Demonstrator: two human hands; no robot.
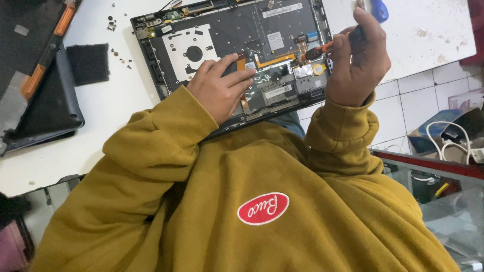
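An opened laptop chassis (227, 35) lies on a white table (121, 100), its dark inner boards, orange flex cables and a white plate showing. My left hand (222, 88) rests flat on the chassis near its front edge, fingers spread over an orange cable. My right hand (358, 60) is curled around a screwdriver with an orange and black handle (317, 51), whose tip points into the chassis at the right side. Mustard-yellow sleeves cover both arms.
Small loose screws (118, 53) lie left of the chassis beside a black foam pad (88, 63). A dark laptop cover (45, 106) with an orange strip sits at far left. A blue-handled tool (379, 9) lies top right. White cables (448, 138) in a box lie by a glass counter.
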